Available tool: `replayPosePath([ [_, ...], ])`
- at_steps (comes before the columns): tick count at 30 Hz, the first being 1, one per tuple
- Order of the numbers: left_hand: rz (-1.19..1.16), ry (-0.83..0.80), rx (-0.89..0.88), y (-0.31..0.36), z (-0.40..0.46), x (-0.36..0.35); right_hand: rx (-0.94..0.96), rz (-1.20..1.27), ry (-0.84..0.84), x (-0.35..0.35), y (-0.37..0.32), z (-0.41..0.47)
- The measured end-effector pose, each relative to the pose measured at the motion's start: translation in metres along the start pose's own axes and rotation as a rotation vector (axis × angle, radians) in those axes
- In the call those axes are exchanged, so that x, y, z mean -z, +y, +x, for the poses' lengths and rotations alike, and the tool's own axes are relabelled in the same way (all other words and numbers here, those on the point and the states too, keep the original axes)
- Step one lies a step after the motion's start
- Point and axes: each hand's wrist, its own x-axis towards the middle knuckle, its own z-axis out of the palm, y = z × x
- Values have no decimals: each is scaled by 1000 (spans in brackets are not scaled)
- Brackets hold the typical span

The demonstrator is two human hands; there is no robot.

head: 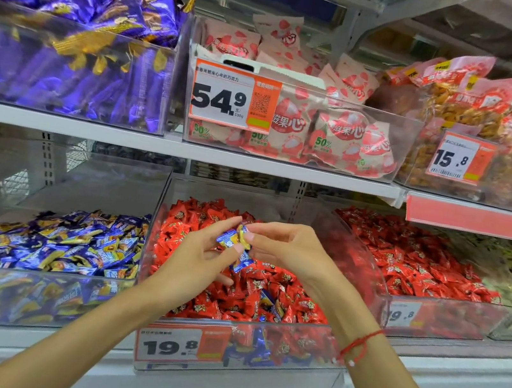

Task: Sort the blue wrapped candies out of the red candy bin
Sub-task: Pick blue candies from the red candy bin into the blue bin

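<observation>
A clear bin [148, 270] on the lower shelf is full of red wrapped candies [245, 293]. Both my hands are over its middle. My left hand [200, 259] and my right hand [286, 249] meet around a few blue and yellow wrapped candies [235, 241], pinching them between the fingertips; one hangs lower [242, 263]. Another blue candy [270, 306] lies among the red ones near the front, and more blue wrappers [252, 349] show through the bin's front wall. To the left stands the bin of blue candies [71, 248].
A second red candy bin [420, 267] stands to the right. The upper shelf holds bins of purple packets [71, 40], pink strawberry packets [295, 106] and snack bags [482, 112]. Price tags [170, 344] hang on the bin fronts.
</observation>
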Motion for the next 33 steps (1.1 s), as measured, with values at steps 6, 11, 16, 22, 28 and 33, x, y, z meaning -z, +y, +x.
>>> replayPosePath([
  [6,83,31,-68,1,-6,9,-53,-65,-90,5,0,-1],
  [11,84,141,-64,5,-5,9,-86,-571,-38,20,21,5],
  [16,143,121,-58,4,-4,8,-89,-1246,-14,16,52,5],
  [22,303,104,-95,-1,-5,16,-27,-882,143,43,39,12],
  [28,222,-69,-117,5,-5,12,145,-305,45,18,2,-1],
  [33,344,0,-227,7,-4,13,144,-178,-47,8,-3,-1],
])
